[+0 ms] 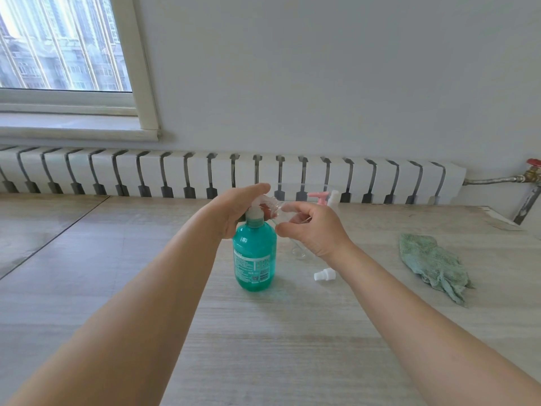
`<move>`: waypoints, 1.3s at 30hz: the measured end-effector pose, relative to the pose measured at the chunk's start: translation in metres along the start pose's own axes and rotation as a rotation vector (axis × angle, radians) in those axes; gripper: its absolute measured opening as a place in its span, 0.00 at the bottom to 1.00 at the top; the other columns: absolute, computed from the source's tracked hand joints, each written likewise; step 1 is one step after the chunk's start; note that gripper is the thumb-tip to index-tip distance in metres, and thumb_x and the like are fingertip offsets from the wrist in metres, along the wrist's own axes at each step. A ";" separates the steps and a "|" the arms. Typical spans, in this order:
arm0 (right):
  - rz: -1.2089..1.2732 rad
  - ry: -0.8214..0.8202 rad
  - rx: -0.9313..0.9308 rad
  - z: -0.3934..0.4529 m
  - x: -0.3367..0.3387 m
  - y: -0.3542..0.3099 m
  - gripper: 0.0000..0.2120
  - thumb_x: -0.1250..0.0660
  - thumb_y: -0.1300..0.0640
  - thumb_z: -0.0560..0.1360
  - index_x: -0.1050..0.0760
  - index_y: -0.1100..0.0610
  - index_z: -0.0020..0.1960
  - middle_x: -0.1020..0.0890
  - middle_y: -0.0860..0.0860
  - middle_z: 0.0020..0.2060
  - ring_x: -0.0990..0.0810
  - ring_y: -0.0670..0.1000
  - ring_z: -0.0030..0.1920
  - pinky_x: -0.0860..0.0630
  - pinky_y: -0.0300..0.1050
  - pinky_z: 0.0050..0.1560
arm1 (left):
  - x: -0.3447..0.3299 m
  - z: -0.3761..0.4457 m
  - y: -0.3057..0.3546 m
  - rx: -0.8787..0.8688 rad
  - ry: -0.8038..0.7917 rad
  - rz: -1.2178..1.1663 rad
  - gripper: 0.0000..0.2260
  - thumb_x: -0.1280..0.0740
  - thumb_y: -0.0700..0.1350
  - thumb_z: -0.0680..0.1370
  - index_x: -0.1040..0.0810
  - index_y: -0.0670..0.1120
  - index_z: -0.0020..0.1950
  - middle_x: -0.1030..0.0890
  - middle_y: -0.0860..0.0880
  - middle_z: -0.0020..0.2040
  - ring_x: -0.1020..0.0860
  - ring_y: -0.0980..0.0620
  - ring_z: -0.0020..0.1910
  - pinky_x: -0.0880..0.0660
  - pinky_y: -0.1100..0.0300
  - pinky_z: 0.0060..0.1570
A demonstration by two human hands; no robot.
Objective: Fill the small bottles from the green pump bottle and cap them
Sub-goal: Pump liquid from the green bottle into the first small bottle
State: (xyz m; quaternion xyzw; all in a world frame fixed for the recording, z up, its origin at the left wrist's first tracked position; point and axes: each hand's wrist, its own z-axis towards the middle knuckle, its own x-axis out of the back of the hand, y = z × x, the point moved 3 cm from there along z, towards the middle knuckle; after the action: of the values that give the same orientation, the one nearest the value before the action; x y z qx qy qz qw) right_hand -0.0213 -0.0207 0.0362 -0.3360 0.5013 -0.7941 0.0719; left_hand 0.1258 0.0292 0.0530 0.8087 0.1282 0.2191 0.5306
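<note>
The green pump bottle (254, 256) is standing upright on the pale wood-grain table (263, 347), near the middle of the view, and the green liquid is showing through its wall most of the way up to the shoulder. The left hand (234, 210) is lying over its pump head, fingers draped across the top; how hard it is pressing cannot be told. The right hand (313, 230) is curling its fingers and thumb round a small clear bottle (288, 227), holding it tilted with the open mouth up against the pump's spout and the base pointing down toward the table. That small bottle is looking clear; whether any liquid is sitting in it cannot be told.

A white spray cap (324, 274) is lying on its side on the table, just beside the green pump bottle on the right and below the right wrist. Behind the hands, near the table's far edge, a pink pump top (319, 197) and a white-topped bottle (333, 199) are standing close together; their contents are hidden. A green cloth (433, 266) is lying crumpled well apart to the right. A white radiator (205, 174) is running along the wall under a window (64, 48).
</note>
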 end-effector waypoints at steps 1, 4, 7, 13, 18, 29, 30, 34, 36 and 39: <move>-0.007 -0.002 0.002 0.000 0.000 0.000 0.20 0.27 0.53 0.69 0.24 0.52 0.60 0.25 0.49 0.38 0.26 0.46 0.42 0.29 0.37 0.44 | 0.000 -0.001 0.000 0.001 -0.015 0.004 0.20 0.36 0.59 0.74 0.28 0.47 0.60 0.22 0.45 0.55 0.23 0.47 0.54 0.29 0.51 0.51; -0.005 0.002 0.002 -0.001 0.001 0.000 0.20 0.27 0.53 0.69 0.24 0.52 0.60 0.25 0.48 0.39 0.26 0.45 0.42 0.29 0.36 0.43 | -0.001 0.001 -0.001 -0.006 -0.010 -0.004 0.21 0.36 0.59 0.74 0.28 0.47 0.60 0.22 0.45 0.56 0.23 0.46 0.55 0.29 0.49 0.55; -0.008 -0.004 0.001 -0.001 0.000 0.000 0.20 0.27 0.53 0.69 0.24 0.52 0.60 0.25 0.48 0.39 0.26 0.46 0.43 0.27 0.38 0.45 | -0.003 0.003 -0.001 -0.015 0.035 -0.003 0.22 0.36 0.60 0.73 0.29 0.48 0.62 0.24 0.45 0.58 0.25 0.45 0.57 0.31 0.46 0.62; -0.002 0.011 0.023 0.003 0.001 -0.002 0.20 0.26 0.53 0.69 0.24 0.51 0.60 0.24 0.45 0.39 0.26 0.43 0.42 0.30 0.34 0.40 | -0.005 0.005 -0.001 -0.070 0.084 -0.017 0.16 0.38 0.58 0.74 0.27 0.48 0.54 0.22 0.44 0.54 0.23 0.46 0.53 0.29 0.47 0.60; 0.010 0.005 0.023 0.006 0.000 0.000 0.21 0.26 0.53 0.68 0.24 0.51 0.60 0.24 0.47 0.38 0.26 0.44 0.40 0.29 0.36 0.41 | -0.004 0.007 -0.004 -0.072 0.103 -0.064 0.12 0.41 0.55 0.77 0.28 0.47 0.49 0.21 0.44 0.50 0.22 0.47 0.52 0.28 0.50 0.58; 0.037 -0.021 -0.019 0.001 -0.003 0.003 0.21 0.26 0.54 0.69 0.24 0.51 0.61 0.25 0.47 0.37 0.26 0.43 0.40 0.30 0.34 0.39 | -0.004 0.003 -0.004 -0.035 0.043 -0.037 0.12 0.40 0.54 0.77 0.26 0.46 0.48 0.19 0.44 0.47 0.21 0.48 0.51 0.28 0.50 0.59; 0.042 -0.017 -0.017 0.000 -0.002 0.002 0.21 0.26 0.54 0.69 0.24 0.52 0.61 0.25 0.46 0.38 0.26 0.43 0.40 0.31 0.34 0.39 | -0.003 0.004 -0.004 -0.032 0.002 -0.051 0.15 0.41 0.57 0.76 0.25 0.46 0.48 0.19 0.44 0.47 0.21 0.48 0.51 0.28 0.50 0.59; 0.026 -0.019 0.009 0.001 0.002 -0.005 0.21 0.26 0.55 0.69 0.24 0.53 0.62 0.25 0.44 0.39 0.26 0.42 0.42 0.31 0.34 0.40 | -0.002 0.006 -0.001 -0.016 -0.032 -0.064 0.20 0.41 0.61 0.75 0.26 0.46 0.55 0.19 0.43 0.51 0.21 0.46 0.53 0.28 0.51 0.56; 0.025 -0.015 0.014 0.000 0.002 -0.006 0.21 0.26 0.55 0.69 0.24 0.53 0.62 0.26 0.44 0.38 0.27 0.42 0.42 0.31 0.34 0.39 | -0.002 0.007 -0.002 -0.031 -0.003 -0.051 0.19 0.40 0.59 0.75 0.27 0.47 0.56 0.20 0.44 0.52 0.22 0.46 0.53 0.29 0.49 0.60; 0.020 -0.009 0.008 0.001 0.001 -0.005 0.22 0.26 0.55 0.69 0.24 0.53 0.62 0.25 0.45 0.38 0.27 0.44 0.41 0.31 0.35 0.38 | -0.003 0.006 -0.003 -0.028 0.021 -0.079 0.15 0.39 0.56 0.76 0.27 0.47 0.55 0.19 0.45 0.50 0.21 0.47 0.51 0.27 0.52 0.56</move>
State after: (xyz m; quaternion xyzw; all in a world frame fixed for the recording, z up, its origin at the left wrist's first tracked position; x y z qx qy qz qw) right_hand -0.0211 -0.0195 0.0410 -0.3342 0.5012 -0.7938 0.0837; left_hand 0.1263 0.0243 0.0481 0.7931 0.1626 0.2084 0.5488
